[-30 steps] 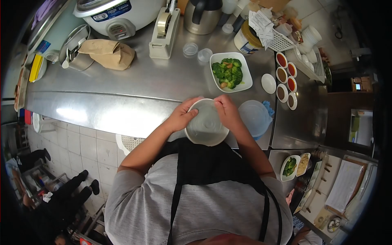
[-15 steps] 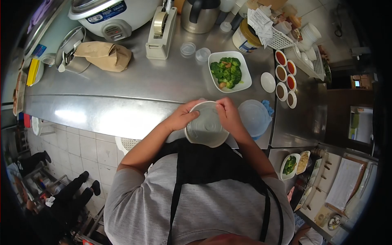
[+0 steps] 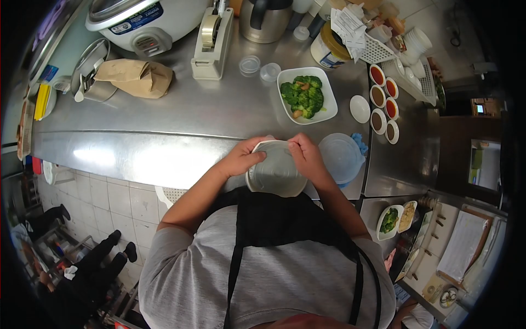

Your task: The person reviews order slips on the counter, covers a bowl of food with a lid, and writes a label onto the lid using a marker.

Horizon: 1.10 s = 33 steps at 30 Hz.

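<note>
A round translucent plastic container (image 3: 276,171) is held in front of my apron, tilted, at the counter's front edge. My left hand (image 3: 245,157) grips its upper left rim, thumb on top. On the upper right rim, my right hand (image 3: 307,154) pinches the edge with closed fingers. A white square bowl of broccoli (image 3: 304,96) stands on the counter just beyond my hands. Right of my right hand lies a round translucent lid or container (image 3: 338,158) with blue material (image 3: 359,143) beside it.
Along the back are a rice cooker (image 3: 145,27), a paper bag (image 3: 143,78), a tape dispenser (image 3: 212,46), small clear cups (image 3: 250,65) and a steel jug (image 3: 266,22). Several sauce dishes (image 3: 377,96) stand right. Another person (image 3: 93,268) is at lower left.
The rim of the container between my hands has bent and its top edge has dipped slightly. Both hands keep their hold. The camera view has shifted a little.
</note>
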Each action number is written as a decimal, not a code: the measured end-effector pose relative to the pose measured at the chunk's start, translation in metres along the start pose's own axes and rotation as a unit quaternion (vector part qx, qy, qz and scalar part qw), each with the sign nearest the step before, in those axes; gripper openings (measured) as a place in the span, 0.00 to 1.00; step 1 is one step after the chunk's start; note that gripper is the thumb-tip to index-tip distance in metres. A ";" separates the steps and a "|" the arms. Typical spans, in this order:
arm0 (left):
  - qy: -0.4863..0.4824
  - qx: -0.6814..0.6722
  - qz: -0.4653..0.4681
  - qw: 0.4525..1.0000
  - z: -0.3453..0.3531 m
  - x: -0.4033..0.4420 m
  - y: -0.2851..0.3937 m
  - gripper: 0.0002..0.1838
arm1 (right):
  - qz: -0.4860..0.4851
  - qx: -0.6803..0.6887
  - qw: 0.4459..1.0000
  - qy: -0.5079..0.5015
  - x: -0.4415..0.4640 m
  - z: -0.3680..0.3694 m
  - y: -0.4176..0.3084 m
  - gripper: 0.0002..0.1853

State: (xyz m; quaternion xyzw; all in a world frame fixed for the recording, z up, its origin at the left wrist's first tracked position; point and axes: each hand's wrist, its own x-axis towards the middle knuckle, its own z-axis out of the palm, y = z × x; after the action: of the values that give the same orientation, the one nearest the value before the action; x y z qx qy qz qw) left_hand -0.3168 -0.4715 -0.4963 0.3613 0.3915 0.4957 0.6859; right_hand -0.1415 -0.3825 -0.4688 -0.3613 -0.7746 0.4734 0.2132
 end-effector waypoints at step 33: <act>-0.058 -0.026 -0.013 0.998 0.002 -0.001 0.001 0.30 | 0.118 0.091 0.979 -0.137 0.035 0.003 -0.007 0.06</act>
State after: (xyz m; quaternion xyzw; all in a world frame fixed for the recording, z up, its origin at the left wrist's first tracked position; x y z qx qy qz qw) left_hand -0.3163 -0.4728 -0.4942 0.3661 0.3427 0.4749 0.7232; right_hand -0.1684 -0.3594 -0.4647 -0.3611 -0.7022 0.6084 0.0801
